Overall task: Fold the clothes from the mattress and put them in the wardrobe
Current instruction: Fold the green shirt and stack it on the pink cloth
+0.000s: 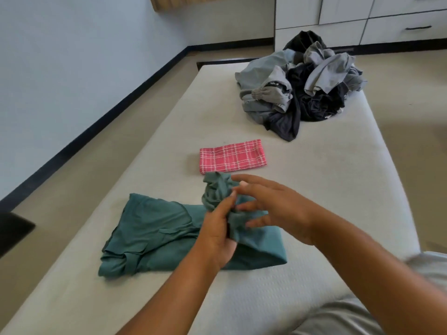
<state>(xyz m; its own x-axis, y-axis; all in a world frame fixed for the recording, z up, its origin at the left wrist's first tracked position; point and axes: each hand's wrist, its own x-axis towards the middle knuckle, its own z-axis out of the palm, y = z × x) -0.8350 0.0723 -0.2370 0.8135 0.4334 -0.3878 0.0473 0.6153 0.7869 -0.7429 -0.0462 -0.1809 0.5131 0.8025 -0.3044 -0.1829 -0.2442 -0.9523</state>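
A teal garment (154, 232) lies partly folded on the near part of the pale mattress (326, 180). Its right portion is bunched up into a twisted clump. My left hand (217, 235) grips that clump from below. My right hand (273, 201) hovers over the clump with fingers spread, its fingertips touching the fabric. Beyond them a pink plaid cloth (232, 156) lies folded flat into a rectangle. A heap of grey and black clothes (302, 85) sits unfolded at the mattress's far end.
White wardrobe drawers (399, 22) with a dark handle stand beyond the far end of the mattress. Beige floor runs along both sides, and a blue wall with a black skirting is on the left. A dark object (12, 230) sits at the left edge.
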